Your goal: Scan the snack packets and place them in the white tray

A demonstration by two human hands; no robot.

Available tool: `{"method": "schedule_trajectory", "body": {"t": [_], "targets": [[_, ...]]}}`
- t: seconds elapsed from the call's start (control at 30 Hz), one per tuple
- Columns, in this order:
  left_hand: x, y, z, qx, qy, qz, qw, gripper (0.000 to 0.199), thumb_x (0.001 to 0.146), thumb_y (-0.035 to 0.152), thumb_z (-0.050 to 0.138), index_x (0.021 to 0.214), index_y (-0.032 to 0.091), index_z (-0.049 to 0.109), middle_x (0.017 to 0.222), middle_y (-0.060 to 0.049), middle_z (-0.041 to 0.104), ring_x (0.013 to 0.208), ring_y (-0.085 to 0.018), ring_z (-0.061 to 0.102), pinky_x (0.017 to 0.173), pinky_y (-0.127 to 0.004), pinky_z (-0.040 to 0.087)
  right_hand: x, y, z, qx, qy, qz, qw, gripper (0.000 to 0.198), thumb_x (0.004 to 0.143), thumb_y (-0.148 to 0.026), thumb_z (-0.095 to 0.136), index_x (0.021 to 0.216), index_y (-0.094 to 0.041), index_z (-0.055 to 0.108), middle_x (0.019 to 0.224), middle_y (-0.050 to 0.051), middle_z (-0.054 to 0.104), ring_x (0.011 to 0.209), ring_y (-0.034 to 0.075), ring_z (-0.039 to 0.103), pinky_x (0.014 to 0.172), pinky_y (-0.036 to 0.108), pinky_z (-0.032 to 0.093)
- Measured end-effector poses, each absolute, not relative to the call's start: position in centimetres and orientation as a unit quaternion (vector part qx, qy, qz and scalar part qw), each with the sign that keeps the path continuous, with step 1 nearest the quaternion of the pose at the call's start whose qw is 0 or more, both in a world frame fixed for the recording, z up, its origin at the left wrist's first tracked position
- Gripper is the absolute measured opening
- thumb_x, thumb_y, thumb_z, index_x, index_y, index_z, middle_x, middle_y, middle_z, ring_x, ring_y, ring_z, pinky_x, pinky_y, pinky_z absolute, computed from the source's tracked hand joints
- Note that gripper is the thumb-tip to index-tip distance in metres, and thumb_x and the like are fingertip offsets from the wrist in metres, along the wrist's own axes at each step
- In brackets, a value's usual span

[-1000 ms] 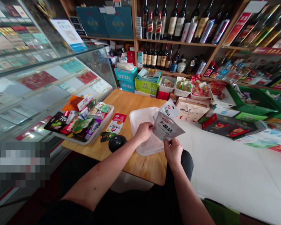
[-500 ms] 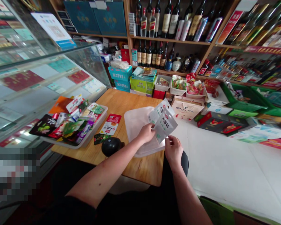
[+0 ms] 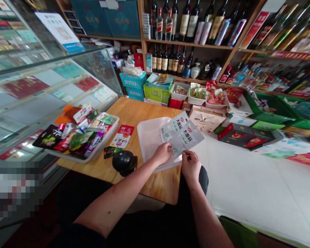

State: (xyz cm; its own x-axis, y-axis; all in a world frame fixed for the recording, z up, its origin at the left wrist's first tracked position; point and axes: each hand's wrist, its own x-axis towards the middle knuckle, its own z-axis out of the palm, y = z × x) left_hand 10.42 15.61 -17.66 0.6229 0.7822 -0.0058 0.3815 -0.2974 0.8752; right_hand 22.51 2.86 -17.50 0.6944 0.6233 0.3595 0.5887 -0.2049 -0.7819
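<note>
Two silver-grey snack packets with dark lettering are over a white plastic tray (image 3: pixel 144 137). The left snack packet (image 3: pixel 173 126) is partly covered by the right snack packet (image 3: pixel 188 138). My left hand (image 3: pixel 163 153) pinches them at their lower left edges. My right hand (image 3: pixel 191 166) closes its fingertips on the lower edge of the right packet. A black round-topped device (image 3: pixel 123 162) stands beside my left forearm. Near it lie a red and white packet (image 3: pixel 122 136) and a dark green packet (image 3: pixel 111 152).
A second tray (image 3: pixel 99 146) heaped with mixed snack packets sits at the table's left. The wooden table (image 3: pixel 134 108) stands beside a glass display case (image 3: pixel 67 82). Shelves of bottles (image 3: pixel 184 24) rise behind, with boxes and snack bins below. White floor (image 3: pixel 237 172) lies to the right.
The two packets have tilted flatter and fanned slightly apart, with the front one shifting right. My left hand has moved a little lower along them. My right hand has stayed nearly in place.
</note>
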Motion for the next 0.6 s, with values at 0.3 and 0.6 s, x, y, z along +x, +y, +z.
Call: {"method": "schedule_trajectory", "body": {"t": [0.3,0.6], "targets": [[7.5,12.2,-15.5,0.778,0.358,0.238,0.458,0.031,0.088,0.020,0.065,0.118,0.016,0.067,0.117,-0.010,0.072,0.108,-0.023,0.068,0.093,-0.032,0.052,21.6,1.6,-17.9,-0.767,-0.382,0.009,0.516,0.029,0.095,-0.040,0.056,0.098,-0.018,0.074,0.095,0.007,0.071,0.082,0.020,0.064,0.079,0.031,0.046],[-0.9,6.0,-12.7,0.795,0.292,0.284,0.450,0.017,0.098,0.027,0.056,0.105,0.021,0.070,0.102,-0.005,0.072,0.095,-0.018,0.067,0.088,-0.030,0.051,24.8,-1.9,-20.7,-0.821,-0.331,-0.025,0.464,0.032,0.094,-0.045,0.054,0.097,-0.020,0.074,0.097,0.009,0.072,0.093,0.026,0.065,0.086,0.037,0.046]]}}
